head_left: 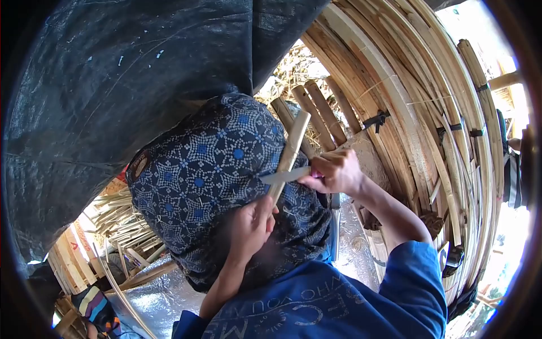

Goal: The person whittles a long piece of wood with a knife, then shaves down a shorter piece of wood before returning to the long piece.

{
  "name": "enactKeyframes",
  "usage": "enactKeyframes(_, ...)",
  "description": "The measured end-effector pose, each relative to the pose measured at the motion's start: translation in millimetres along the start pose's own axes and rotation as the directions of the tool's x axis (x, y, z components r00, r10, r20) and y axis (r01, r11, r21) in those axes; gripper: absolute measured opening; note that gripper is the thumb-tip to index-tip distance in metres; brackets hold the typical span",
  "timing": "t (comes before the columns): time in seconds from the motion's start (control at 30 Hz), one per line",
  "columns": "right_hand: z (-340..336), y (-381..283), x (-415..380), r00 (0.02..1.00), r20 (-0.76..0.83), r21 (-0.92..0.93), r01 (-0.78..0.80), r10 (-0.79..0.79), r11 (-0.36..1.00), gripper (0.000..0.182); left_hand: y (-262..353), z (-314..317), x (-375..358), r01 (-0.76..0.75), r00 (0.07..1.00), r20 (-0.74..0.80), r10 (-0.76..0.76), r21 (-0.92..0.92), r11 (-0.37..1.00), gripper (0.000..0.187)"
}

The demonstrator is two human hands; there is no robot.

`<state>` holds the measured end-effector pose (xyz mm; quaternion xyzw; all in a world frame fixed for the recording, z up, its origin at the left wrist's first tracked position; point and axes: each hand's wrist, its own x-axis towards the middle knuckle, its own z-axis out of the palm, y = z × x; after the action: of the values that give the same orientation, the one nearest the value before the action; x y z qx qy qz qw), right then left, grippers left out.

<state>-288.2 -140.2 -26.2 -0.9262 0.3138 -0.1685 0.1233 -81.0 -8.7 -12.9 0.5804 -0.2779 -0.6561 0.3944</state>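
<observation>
A pale wooden stick [293, 138] slants up and away from my lap, its lower end in my left hand [252, 226]. The fingers of that hand are wrapped round it. My right hand [333, 170] is closed on the handle of a knife [285, 175]; a bit of pink shows between the fingers. The knife's blade lies across the middle of the stick, pointing left, and appears to touch it. Beneath both hands a dark blue patterned cloth [209, 164] covers my lap.
Bundled long wooden strips [406, 85] curve along the right side, tied with dark bands. Short upright slats [322, 113] stand beyond my knees. A black tarp [124, 96] hangs at upper left. Wood shavings [127, 217] and a striped cloth [96, 308] lie at left, near silvery sheeting [155, 302].
</observation>
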Motion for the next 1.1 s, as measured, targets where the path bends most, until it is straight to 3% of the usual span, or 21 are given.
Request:
enactKeyframes(0.03,6.0,-1.3,4.0,0.996,-0.07,0.002,0.053,-0.053,0.999,0.062,-1.4,-4.1,-0.3,-0.001,1.0,0.0,0.001,-0.003,1.0,0.039)
enactKeyframes(0.1,1.2,-25.1,-0.5,0.996,-0.065,0.106,-0.056,0.063,0.993,0.061,-2.2,-14.3,-0.2,0.155,0.985,0.118,-0.129,-0.254,0.955,0.039)
enactKeyframes(0.17,6.5,-33.9,-10.4,0.997,-0.074,0.111,0.045,-0.037,0.993,0.061,-4.3,-10.8,-0.4,0.105,0.99,0.11,-0.085,-0.199,0.974,0.038)
enactKeyframes(0.23,-5.1,11.0,5.8,0.984,-0.171,-0.041,-0.057,0.049,0.998,0.06,-2.4,-10.0,-2.4,0.081,0.989,0.138,-0.052,-0.21,0.974,0.038)
enactKeyframes(0.27,-2.4,5.9,8.1,0.97,-0.23,-0.014,-0.08,0.075,0.997,0.061,-4.1,-10.0,-2.3,0.081,0.99,0.132,-0.055,-0.202,0.976,0.037)
enactKeyframes(0.3,-3.5,-7.7,5.8,0.977,-0.141,0.023,-0.157,0.159,0.987,0.06,-7.7,-8.8,-2.1,0.082,0.99,0.131,-0.055,-0.208,0.975,0.037)
enactKeyframes(0.37,4.0,-34.9,-5.7,0.993,-0.099,0.12,0.074,-0.062,0.99,0.06,-13.1,-8.3,-3.1,0.028,0.996,0.085,-0.009,-0.222,0.975,0.036)
enactKeyframes(0.4,2.0,-41.7,-4.5,0.989,-0.082,0.063,0.132,-0.127,0.989,0.061,-9.8,-4.3,-4.1,0.028,0.998,0.056,-0.017,-0.194,0.981,0.035)
enactKeyframes(0.43,-5.8,-26.2,1.8,0.99,0.095,-0.017,-0.101,0.102,0.995,0.059,-6.1,-4.9,-3.8,0.027,0.998,0.059,-0.016,-0.191,0.981,0.035)
enactKeyframes(0.5,12.5,0.5,4.0,0.984,-0.167,-0.041,0.054,-0.06,0.998,0.059,-2.3,-5.4,-2.4,0.059,0.996,0.071,-0.05,-0.124,0.991,0.034)
enactKeyframes(0.53,13.6,-13.1,5.7,0.981,-0.192,0.006,-0.025,0.026,1.0,0.059,-4.5,-5.6,-4.2,0.06,0.997,0.066,-0.051,-0.13,0.99,0.034)
enactKeyframes(0.57,2.1,-24.0,3.2,0.989,-0.042,0.034,-0.142,0.144,0.989,0.057,-6.4,-7.2,-6.5,0.09,0.994,0.071,-0.079,-0.165,0.982,0.034)
enactKeyframes(0.63,-8.6,-37.6,-3.0,0.997,0.008,-0.058,0.083,-0.083,0.995,0.059,-4.0,-8.8,-3.6,0.109,0.992,0.077,-0.096,-0.198,0.974,0.034)
enactKeyframes(0.67,-6.3,-19.3,4.2,0.983,-0.163,-0.1,0.071,-0.087,0.993,0.054,-2.0,-9.3,-2.6,0.099,0.993,0.087,-0.084,-0.191,0.977,0.034)
enactKeyframes(0.7,-16.4,46.7,6.2,0.915,-0.175,-0.137,-0.387,0.362,0.912,0.054,-3.6,-10.4,-5.9,0.103,0.991,0.107,-0.085,-0.177,0.979,0.034)
enactKeyframes(0.77,-31.8,43.4,17.9,0.864,-0.392,-0.043,-0.359,0.315,0.932,0.052,-4.8,-10.5,-3.8,0.1,0.991,0.108,-0.082,-0.178,0.979,0.034)
enactKeyframes(0.83,-36.8,-9.2,18.9,0.98,-0.2,-0.072,0.005,-0.019,0.997,0.052,-3.2,-8.2,-2.7,0.107,0.991,0.101,-0.089,-0.182,0.977,0.034)
enactKeyframes(0.87,-19.8,-29.1,11.8,0.972,-0.183,0.078,0.166,-0.149,0.983,0.053,-1.9,-6.9,0.4,0.095,0.991,0.109,-0.076,-0.177,0.98,0.034)
enactKeyframes(0.9,-12.6,-32.8,5.4,0.996,0.033,0.007,0.081,-0.082,0.997,0.058,-2.9,-5.7,0.9,0.075,0.993,0.107,-0.056,-0.175,0.982,0.034)
enactKeyframes(0.97,1.6,16.4,9.5,0.984,-0.124,-0.114,0.114,-0.128,0.987,0.059,-5.2,-8.6,-1.2,0.07,0.993,0.102,-0.053,-0.178,0.982,0.035)
enactKeyframes(1.1,2.7,-19.5,2.5,0.98,-0.172,0.098,-0.087,0.103,0.991,0.058,-1.8,-12.2,-0.5,0.132,0.988,0.105,-0.11,-0.237,0.963,0.035)
